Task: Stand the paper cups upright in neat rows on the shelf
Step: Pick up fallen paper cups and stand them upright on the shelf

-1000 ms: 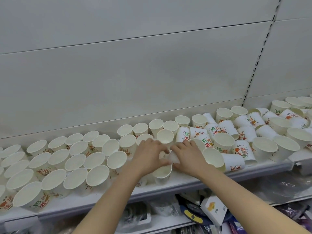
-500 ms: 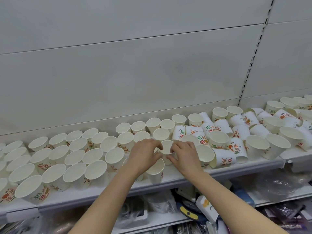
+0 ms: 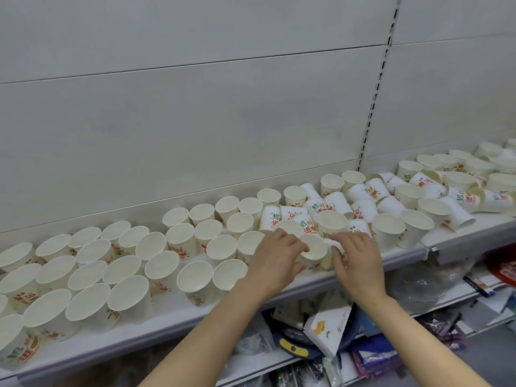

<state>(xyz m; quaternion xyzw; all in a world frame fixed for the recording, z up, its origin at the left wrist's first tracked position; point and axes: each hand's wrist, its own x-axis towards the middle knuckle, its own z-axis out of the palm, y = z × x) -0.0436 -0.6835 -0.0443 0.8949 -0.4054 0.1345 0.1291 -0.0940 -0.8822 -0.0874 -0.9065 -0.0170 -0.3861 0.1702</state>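
Several white paper cups with red and green print stand upright in rows (image 3: 164, 258) on the left half of the white shelf (image 3: 178, 308). To the right lies a jumble of tipped cups (image 3: 363, 199). My left hand (image 3: 275, 258) and my right hand (image 3: 356, 261) are together at the front middle of the shelf. Between them stands one upright cup (image 3: 314, 248); the left fingers curl round its rim and side. The right hand's fingers curl on a second cup (image 3: 326, 261) just right of it, mostly hidden.
A grey back panel (image 3: 195, 121) rises behind the shelf, with a slotted upright (image 3: 374, 93) at the right. Below the shelf edge lies a lower shelf with packets, a white carton (image 3: 328, 331) and plastic bags (image 3: 424, 283).
Both hands have shifted right along the front of the shelf, still close together on cups. The cup between them now stands upright with its mouth up.
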